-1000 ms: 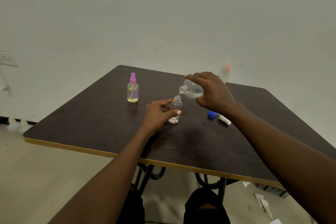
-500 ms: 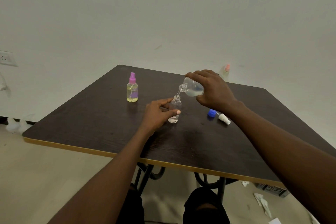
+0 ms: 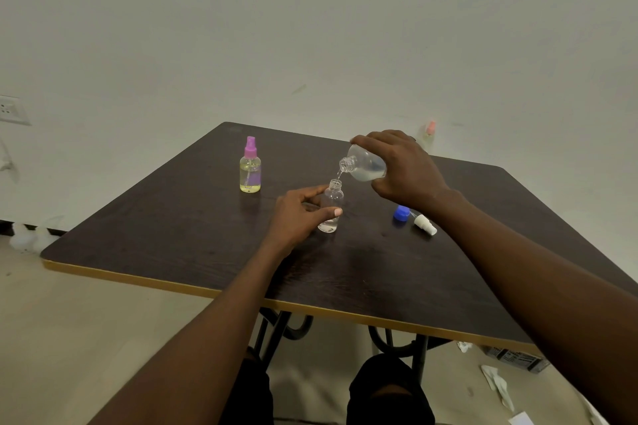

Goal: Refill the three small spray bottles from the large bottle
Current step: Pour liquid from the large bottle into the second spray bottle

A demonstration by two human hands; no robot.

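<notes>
The small clear bottle [image 3: 330, 209] stands open near the middle of the table [image 3: 172, 235], the left hand [image 3: 298, 214] curled around it. Just above, the right hand [image 3: 402, 169] grips the big bottle [image 3: 366, 167] tipped mouth-down, a thin stream falling in. A purple-topped bottle [image 3: 250, 171] stands left; a blue cap [image 3: 401, 212] and white sprayer [image 3: 425, 224] lie right

Bare, plain room, prob. a home or spare room: blank white wall [image 3: 310, 28] w/ socket [image 3: 10, 110], dark laminate table [image 3: 172, 235] on metal legs, paper scraps [image 3: 497, 386] on beige floor.
</notes>
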